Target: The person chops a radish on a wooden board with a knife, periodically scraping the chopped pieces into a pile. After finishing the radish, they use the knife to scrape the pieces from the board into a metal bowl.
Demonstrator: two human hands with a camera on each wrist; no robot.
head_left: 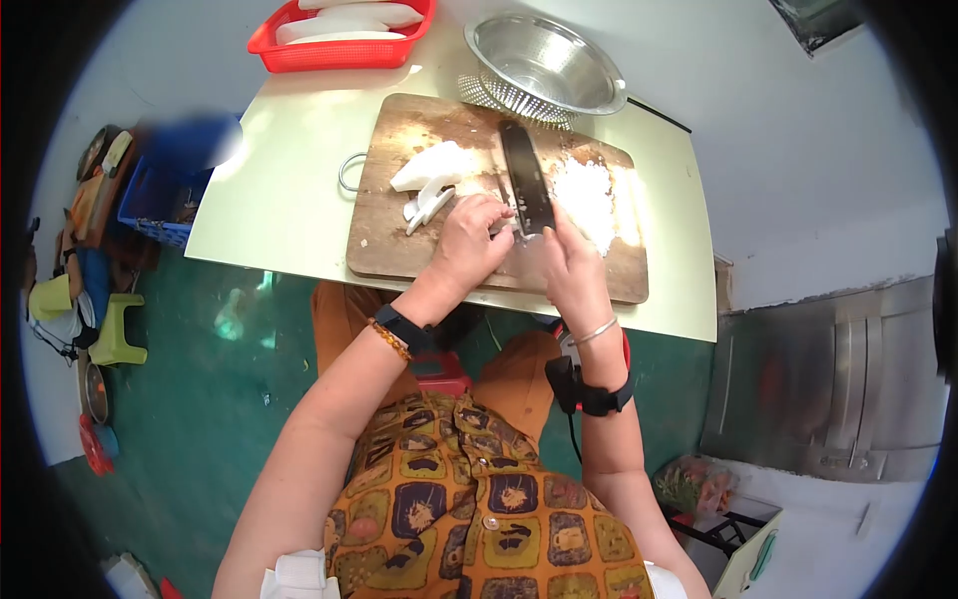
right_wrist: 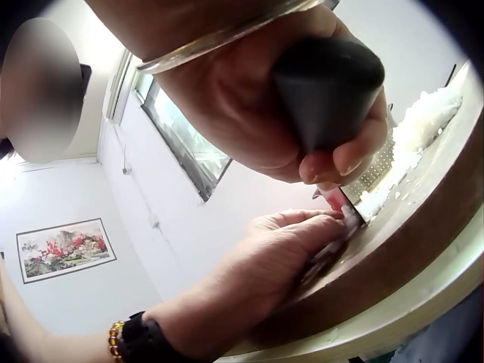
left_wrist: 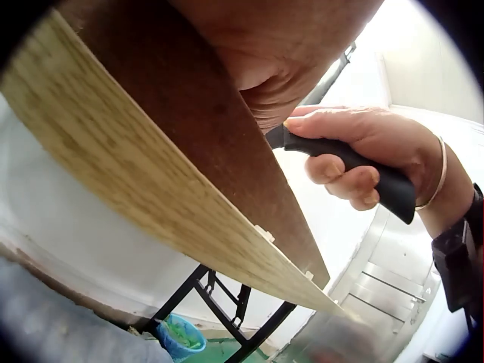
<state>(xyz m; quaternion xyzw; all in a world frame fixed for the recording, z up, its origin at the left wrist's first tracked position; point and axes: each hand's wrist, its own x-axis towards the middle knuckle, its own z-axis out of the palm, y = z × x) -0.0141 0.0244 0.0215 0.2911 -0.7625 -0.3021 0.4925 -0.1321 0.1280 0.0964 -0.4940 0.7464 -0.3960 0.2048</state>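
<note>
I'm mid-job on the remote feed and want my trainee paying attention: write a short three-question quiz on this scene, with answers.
1. Multiple choice: which hand grips the knife?
a) left
b) right
c) both

2. True or false: the finely chopped white pile lies on the cutting board, on the person's right of the blade.

3. Fill in the blank: beyond the board, the long white pieces sit in a basket coloured ____.

Key: 1. b, the right hand; 2. true; 3. red.
</note>
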